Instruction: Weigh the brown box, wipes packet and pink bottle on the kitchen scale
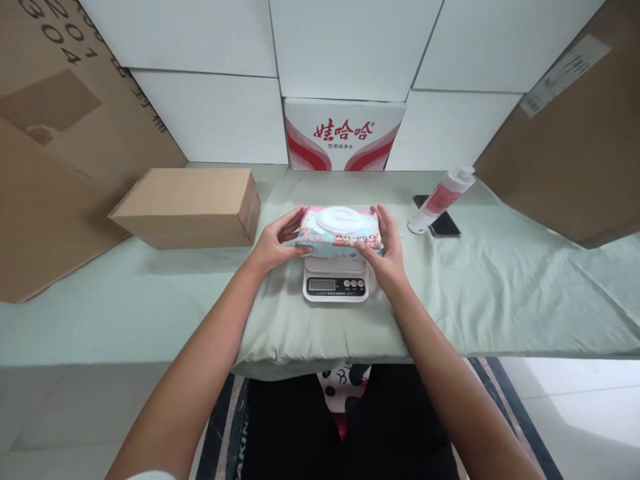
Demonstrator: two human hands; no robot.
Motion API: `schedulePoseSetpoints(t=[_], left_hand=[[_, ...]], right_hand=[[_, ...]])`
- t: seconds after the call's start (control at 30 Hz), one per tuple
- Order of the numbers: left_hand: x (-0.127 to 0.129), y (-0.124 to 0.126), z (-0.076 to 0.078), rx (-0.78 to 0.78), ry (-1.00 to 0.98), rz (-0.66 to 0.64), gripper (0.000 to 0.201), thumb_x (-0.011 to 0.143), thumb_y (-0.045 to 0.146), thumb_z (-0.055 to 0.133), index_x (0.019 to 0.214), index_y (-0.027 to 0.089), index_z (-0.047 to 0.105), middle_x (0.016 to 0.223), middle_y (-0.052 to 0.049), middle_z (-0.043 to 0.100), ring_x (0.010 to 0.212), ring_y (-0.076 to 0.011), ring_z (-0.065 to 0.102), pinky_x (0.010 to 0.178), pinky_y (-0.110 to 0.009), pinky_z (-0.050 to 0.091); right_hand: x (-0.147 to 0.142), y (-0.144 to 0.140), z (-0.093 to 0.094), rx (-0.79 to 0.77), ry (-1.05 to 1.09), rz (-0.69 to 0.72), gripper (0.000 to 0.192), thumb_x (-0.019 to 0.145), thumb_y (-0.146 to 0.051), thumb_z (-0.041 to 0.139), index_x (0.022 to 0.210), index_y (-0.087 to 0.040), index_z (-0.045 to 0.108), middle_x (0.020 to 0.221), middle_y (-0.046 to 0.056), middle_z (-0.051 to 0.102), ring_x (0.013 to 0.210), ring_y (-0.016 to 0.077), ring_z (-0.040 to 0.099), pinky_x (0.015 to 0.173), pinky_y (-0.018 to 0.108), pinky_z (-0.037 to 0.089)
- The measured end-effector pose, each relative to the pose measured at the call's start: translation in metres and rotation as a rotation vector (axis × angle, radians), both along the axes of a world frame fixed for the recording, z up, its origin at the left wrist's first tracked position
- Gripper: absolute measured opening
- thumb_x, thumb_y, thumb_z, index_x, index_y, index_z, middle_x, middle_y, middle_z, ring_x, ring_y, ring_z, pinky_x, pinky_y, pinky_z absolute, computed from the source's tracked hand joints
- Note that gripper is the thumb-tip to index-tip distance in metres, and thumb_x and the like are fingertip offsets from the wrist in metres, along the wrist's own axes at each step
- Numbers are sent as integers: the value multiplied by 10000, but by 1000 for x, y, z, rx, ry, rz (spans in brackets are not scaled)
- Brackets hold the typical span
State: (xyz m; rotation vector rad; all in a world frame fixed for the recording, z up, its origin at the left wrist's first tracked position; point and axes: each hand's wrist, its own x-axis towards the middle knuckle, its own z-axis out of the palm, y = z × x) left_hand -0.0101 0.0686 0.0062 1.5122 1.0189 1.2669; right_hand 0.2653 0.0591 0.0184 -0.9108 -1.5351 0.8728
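A pack of wet wipes (340,230) with a white oval lid and a pink and pale blue printed wrapper is held level between both hands. My left hand (281,239) grips its left end, thumb along the front edge. At the right end, my right hand (387,248) grips it with the thumb across the front. Directly beneath the pack is a white kitchen scale (336,293), whose weighing plate is mostly hidden. Its display looks blank, with round buttons to the right. Whether the pack touches the plate I cannot tell.
A closed cardboard box (195,210) lies on the green cloth (500,287) to the left. On the right, a white and red bottle (441,200) stands by a dark phone (444,225). Large cardboard panels (75,167) flank both sides; a red and white carton (345,135) is behind.
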Motion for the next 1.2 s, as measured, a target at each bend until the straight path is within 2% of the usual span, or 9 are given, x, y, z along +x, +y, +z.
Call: schedulePoseSetpoints(t=[0.17,0.3,0.57,0.83,1.2], left_hand=[[3,-4,2,21,23,25,1199,527,546,1011,1565,203,517,1624,-214,478,1535,-430,426,1247,-544,465],[4,-5,4,30,43,28,1191,536,557,1004,1563,203,514,1624,-212,478,1525,-432,443,1239,-547,475],[5,-7,4,85,66,29,1143,593,538,984,1559,164,502,1616,-227,484,1525,-407,451,1248,-507,470],[5,-7,4,108,96,25,1106,609,568,966,1549,204,513,1604,-201,511,1513,-395,475,1239,-509,482],[6,-6,4,146,106,21,1107,642,585,936,1564,177,480,1617,-217,487,1538,-386,443,1283,-515,419]], right_hand=[[1,5,-5,-28,33,28,1039,795,-697,810,1624,-298,328,1688,130,373,1573,324,387,1317,529,358],[2,8,-6,-50,30,7,1048,760,-717,827,1603,-299,364,1653,128,428,1561,340,399,1317,549,347],[6,12,-7,-30,28,-28,1057,704,-722,865,1555,-275,425,1543,158,540,1486,349,497,1262,537,426],[10,16,-10,19,-4,-20,1061,715,-762,832,1563,-277,416,1523,161,557,1476,350,509,1249,523,445],[11,17,-13,6,60,-8,1044,699,-757,842,1512,-257,417,1504,188,568,1426,349,560,1232,547,451]])
